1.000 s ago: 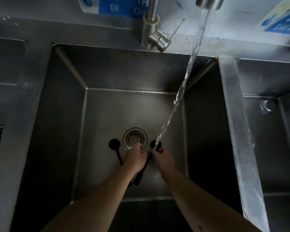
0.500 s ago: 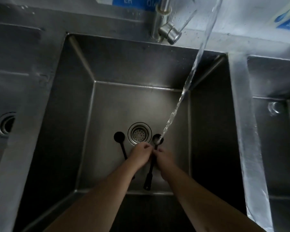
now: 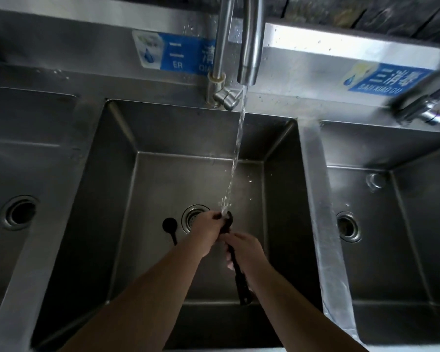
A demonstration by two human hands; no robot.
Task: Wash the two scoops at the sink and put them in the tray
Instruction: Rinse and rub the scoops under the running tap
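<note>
A black long-handled scoop [image 3: 240, 280] is held over the middle sink basin [image 3: 163, 138], its bowl end right under the running water. My right hand [image 3: 247, 248] grips its handle. My left hand [image 3: 208, 228] closes around its bowl end, hiding most of the bowl. A second black scoop [image 3: 170, 226] lies on the basin floor left of the drain [image 3: 192, 214], its handle partly hidden by my left forearm. No tray is in view.
The faucet [image 3: 248, 49] pours a thin stream [image 3: 235, 158] into the middle basin. A left basin [image 3: 19, 212] and a right basin [image 3: 347, 226] with open drains flank it. A steel divider [image 3: 320, 224] separates the middle and right basins.
The camera view has tilted up, showing more faucet and backsplash. My left hand has slid up over the scoop's bowl, and the scoop now stands more upright under the stream.
</note>
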